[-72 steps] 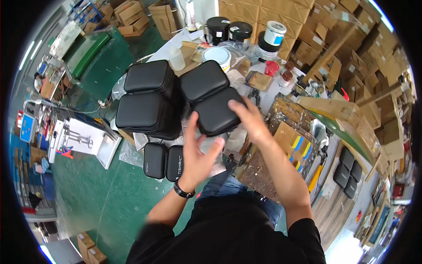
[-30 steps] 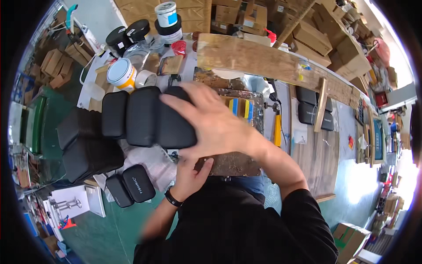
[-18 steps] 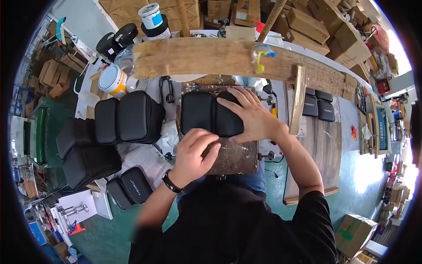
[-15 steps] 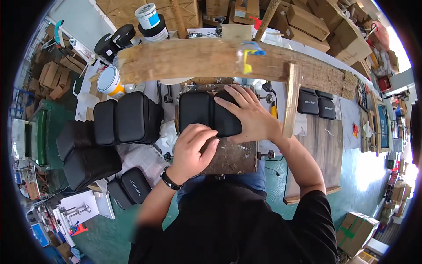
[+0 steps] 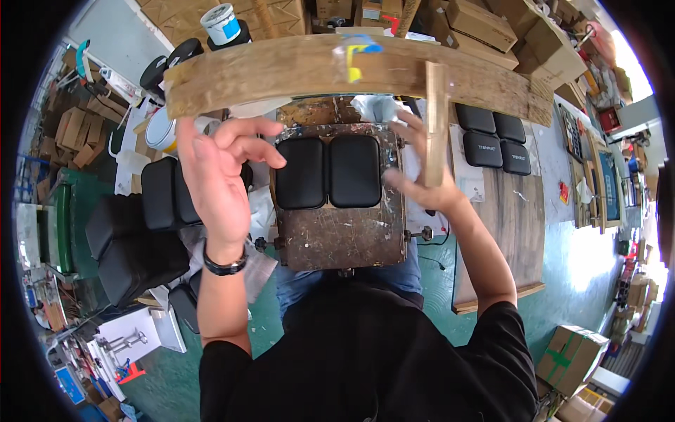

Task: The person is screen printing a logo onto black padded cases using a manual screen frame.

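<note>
A black case (image 5: 302, 173) lies opened flat, its two rounded halves side by side on the brown, paint-stained platform (image 5: 337, 235) in front of me. Neither hand touches it. My left hand (image 5: 223, 186) is raised left of the case, fingers spread and bent, holding nothing I can see; its uppermost fingertip meets the wooden beam's left end in the picture, contact unclear. To the right of the case, my right hand (image 5: 425, 179) is smeared by motion, thumb and fingers apart, partly hidden behind an upright wooden bar (image 5: 434, 123). That bar meets the long wooden beam (image 5: 281, 70) crossing above the platform.
Black cases (image 5: 133, 243) are piled at the left. Several black cases with pale print (image 5: 485, 149) lie on a wooden board (image 5: 503, 232) at the right. Tubs (image 5: 221, 27) stand at the back left. Clamp knobs (image 5: 425, 233) stick out from the platform's sides. Cardboard boxes (image 5: 478, 24) fill the back.
Both hands have come off the black case. The left rose and moved left, its fingers spreading; the right drew away to the right. The view has shifted slightly.
</note>
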The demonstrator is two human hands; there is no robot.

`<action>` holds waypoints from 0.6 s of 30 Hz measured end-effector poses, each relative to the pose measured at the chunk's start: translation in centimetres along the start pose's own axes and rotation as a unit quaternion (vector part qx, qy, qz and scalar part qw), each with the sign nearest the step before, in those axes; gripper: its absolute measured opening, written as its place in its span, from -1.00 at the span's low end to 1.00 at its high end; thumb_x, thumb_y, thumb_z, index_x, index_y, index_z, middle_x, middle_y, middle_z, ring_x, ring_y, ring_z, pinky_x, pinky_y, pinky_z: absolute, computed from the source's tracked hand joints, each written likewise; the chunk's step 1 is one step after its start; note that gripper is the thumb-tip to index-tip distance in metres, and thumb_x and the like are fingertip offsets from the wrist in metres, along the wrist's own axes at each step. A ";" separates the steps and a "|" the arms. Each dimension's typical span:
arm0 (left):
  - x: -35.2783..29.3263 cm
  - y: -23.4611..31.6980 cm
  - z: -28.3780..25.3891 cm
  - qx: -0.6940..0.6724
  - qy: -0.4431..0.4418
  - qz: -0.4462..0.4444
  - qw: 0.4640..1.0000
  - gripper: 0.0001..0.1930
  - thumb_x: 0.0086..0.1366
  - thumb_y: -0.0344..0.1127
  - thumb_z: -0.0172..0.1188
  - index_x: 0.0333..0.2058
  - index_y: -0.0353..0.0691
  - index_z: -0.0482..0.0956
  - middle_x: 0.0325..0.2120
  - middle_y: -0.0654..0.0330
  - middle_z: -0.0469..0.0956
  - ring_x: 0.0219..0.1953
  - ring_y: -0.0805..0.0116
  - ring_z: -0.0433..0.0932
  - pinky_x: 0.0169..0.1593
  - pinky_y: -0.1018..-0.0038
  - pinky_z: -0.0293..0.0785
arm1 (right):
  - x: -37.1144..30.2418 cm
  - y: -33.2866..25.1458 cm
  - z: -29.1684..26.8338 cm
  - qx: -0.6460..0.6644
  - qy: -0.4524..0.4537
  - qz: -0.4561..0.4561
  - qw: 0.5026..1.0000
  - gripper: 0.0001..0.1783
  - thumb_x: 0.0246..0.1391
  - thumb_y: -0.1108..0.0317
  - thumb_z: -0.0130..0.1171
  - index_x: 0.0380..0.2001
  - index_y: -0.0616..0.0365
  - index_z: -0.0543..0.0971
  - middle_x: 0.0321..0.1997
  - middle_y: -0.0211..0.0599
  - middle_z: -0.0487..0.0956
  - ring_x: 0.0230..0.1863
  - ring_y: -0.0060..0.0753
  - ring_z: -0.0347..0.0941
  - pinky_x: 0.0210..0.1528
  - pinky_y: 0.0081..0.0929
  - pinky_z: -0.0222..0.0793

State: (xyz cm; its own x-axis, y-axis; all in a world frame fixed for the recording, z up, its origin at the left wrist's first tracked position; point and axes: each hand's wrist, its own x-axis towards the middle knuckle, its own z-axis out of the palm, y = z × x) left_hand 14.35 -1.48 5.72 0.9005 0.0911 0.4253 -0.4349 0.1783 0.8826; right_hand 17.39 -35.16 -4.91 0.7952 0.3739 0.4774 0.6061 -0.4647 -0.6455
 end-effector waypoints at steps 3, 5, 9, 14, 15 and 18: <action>1.0 1.9 0.0 -0.171 -0.194 -0.076 0.963 -0.34 0.72 0.15 -0.11 0.49 -0.28 0.26 -0.17 -0.10 0.70 -0.20 0.18 0.67 -0.07 0.35 0.60 | -0.4 1.6 -3.0 0.007 0.105 0.069 0.992 -0.48 0.18 0.37 0.43 0.21 0.23 0.65 0.28 -0.10 0.64 0.27 -0.06 0.57 0.36 -0.20 0.48; -0.2 1.4 -1.6 -0.213 -0.204 -0.150 0.944 -0.30 0.70 0.23 -0.13 0.45 -0.28 0.37 -0.10 -0.10 0.69 -0.13 0.24 0.64 0.02 0.37 0.56 | -0.4 3.3 -5.8 -0.127 0.193 0.065 0.971 -0.53 0.19 0.51 0.36 0.18 0.23 0.66 0.21 -0.18 0.68 0.20 -0.13 0.61 0.30 -0.26 0.50; -7.5 -1.9 -2.9 0.075 -0.051 -0.082 0.992 -0.50 0.67 -0.08 0.05 0.35 -0.31 0.53 -0.05 0.14 0.66 -0.19 0.40 0.56 -0.08 0.53 0.46 | 6.7 -5.4 -6.3 -0.054 0.175 0.002 0.983 -0.52 0.16 0.51 0.40 0.18 0.18 0.67 0.20 -0.24 0.71 0.16 -0.20 0.63 0.27 -0.30 0.49; -13.0 -3.5 -3.2 0.090 -0.063 -0.240 0.965 -0.55 0.60 -0.36 0.17 0.39 -0.32 0.54 -0.18 0.26 0.53 -0.31 0.49 0.35 -0.15 0.59 0.32 | 10.4 -6.1 -1.9 -0.317 0.096 -0.149 0.932 -0.57 0.12 0.43 0.47 0.10 0.14 0.71 0.03 -0.34 0.77 0.02 -0.28 0.66 0.26 -0.34 0.47; -13.5 -3.6 -3.1 0.107 -0.065 -0.230 0.965 -0.55 0.60 -0.38 0.17 0.39 -0.32 0.53 -0.20 0.27 0.51 -0.31 0.50 0.34 -0.15 0.59 0.31 | 10.3 -5.8 -1.4 -0.295 0.071 -0.136 0.943 -0.59 0.12 0.43 0.47 0.07 0.13 0.72 -0.01 -0.36 0.77 -0.01 -0.29 0.66 0.23 -0.34 0.47; -14.5 -4.0 -3.1 0.156 -0.077 -0.202 0.964 -0.54 0.58 -0.44 0.16 0.41 -0.30 0.53 -0.25 0.30 0.45 -0.32 0.51 0.32 -0.16 0.59 0.30 | 9.6 -5.4 -0.7 -0.234 -0.006 -0.092 0.968 -0.65 0.09 0.42 0.49 -0.02 0.11 0.73 -0.16 -0.41 0.78 -0.11 -0.31 0.66 0.16 -0.33 0.47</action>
State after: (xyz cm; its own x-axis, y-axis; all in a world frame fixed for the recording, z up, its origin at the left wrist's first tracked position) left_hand 2.98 -0.53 -4.63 0.9966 -0.0738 0.0376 -0.0475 -0.1374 0.9894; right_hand 21.77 -29.63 3.56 0.6749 0.4918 0.5500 0.6816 -0.7010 -0.2096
